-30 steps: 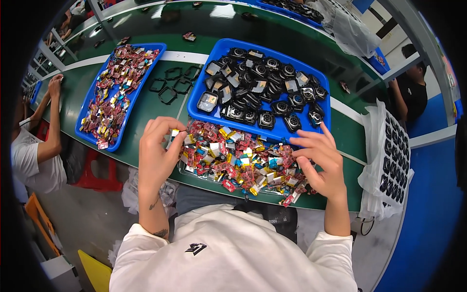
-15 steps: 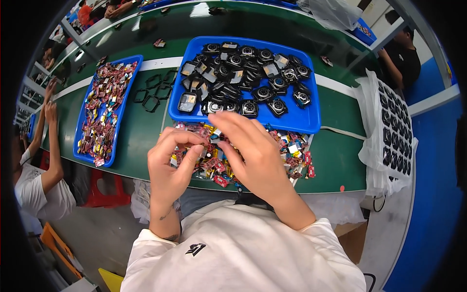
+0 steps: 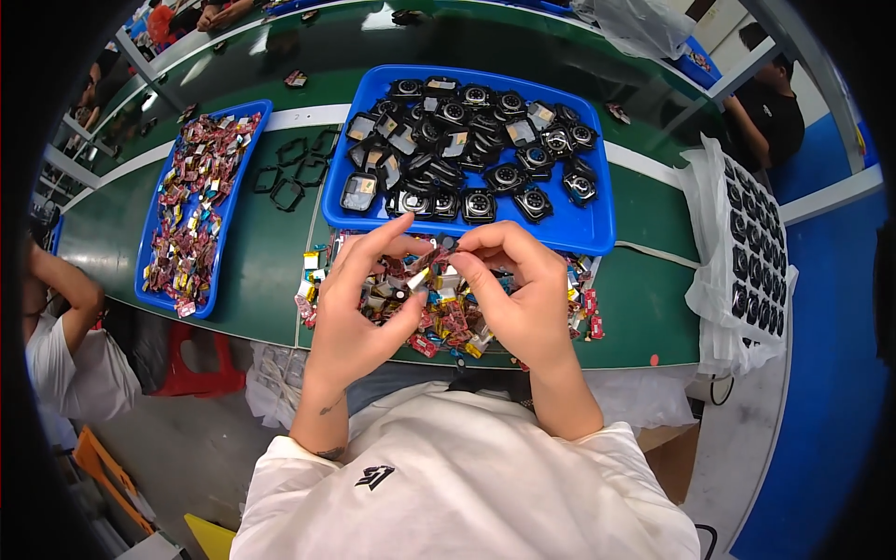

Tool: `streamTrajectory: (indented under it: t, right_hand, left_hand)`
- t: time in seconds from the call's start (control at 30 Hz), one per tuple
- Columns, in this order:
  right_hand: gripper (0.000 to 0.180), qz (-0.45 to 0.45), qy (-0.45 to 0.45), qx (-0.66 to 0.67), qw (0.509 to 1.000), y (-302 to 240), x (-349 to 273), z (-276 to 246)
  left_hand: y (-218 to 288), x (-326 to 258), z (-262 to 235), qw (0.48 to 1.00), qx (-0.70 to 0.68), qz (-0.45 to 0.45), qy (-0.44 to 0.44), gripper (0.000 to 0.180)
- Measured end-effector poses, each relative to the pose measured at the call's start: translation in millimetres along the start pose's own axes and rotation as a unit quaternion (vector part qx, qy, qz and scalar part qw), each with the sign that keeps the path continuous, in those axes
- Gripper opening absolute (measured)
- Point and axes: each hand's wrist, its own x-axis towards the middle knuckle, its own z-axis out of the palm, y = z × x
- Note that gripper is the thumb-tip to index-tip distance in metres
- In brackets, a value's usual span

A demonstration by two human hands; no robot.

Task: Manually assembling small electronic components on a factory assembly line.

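Note:
Both hands are raised together over a loose pile of small electronic parts [image 3: 457, 327], red, yellow, white and blue. My left hand [image 3: 359, 313], its fingers curved, holds a small electronic part [image 3: 419, 279] with a white and yellow block between thumb and fingers. My right hand [image 3: 523, 299] has thumb and index finger pinched at the dark upper end of this part, and the fingers hide some of it. Just beyond the hands, a blue tray [image 3: 588, 224] carries many black watch cases [image 3: 479, 205], some showing round sensor backs.
Left of me lies a narrow blue tray [image 3: 211, 301] of similar small parts. Several black frames [image 3: 287, 194] rest between the trays. On the right stands a stack of white trays [image 3: 709, 243] holding black cases. Small parts lie on the far green belt [image 3: 355, 56]; other people sit around.
My hands have shifted slightly right, and the small part now shows between them. My right hand has turned into a pinch. At the left, a co-worker's raised arms have lowered.

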Motion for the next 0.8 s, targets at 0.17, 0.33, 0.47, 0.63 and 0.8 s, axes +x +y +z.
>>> streamTrajectory:
  t: [0.17, 0.33, 0.47, 0.63, 0.8]
  right_hand:
    - [0.011, 0.047, 0.0, 0.047, 0.998, -0.2, -0.5, -2.3]
    - [0.022, 0.039, 0.038, 0.028, 0.998, -3.2, 0.5, -4.6]
    - [0.03, 0.089, 0.064, 0.159, 0.981, -11.4, 2.5, -11.1]
    - [0.025, 0.063, 0.018, 0.105, 0.992, -8.3, 4.8, -20.6]
    - [0.025, 0.024, 0.004, 0.065, 0.998, -12.2, 4.3, -17.3]
  left_hand:
    - [-8.0, 2.3, 3.4, 0.997, 0.072, 0.034, 0.002, 0.049]
    - [-1.7, 7.5, 7.4, 0.988, 0.135, 0.044, 0.056, 0.043]
    - [1.6, 14.1, 11.1, 0.954, 0.254, 0.081, 0.133, 0.039]
    - [8.9, 16.8, 9.5, 0.97, 0.204, 0.091, 0.092, 0.029]
    - [2.5, 12.5, 6.9, 0.983, 0.159, 0.071, 0.057, 0.019]
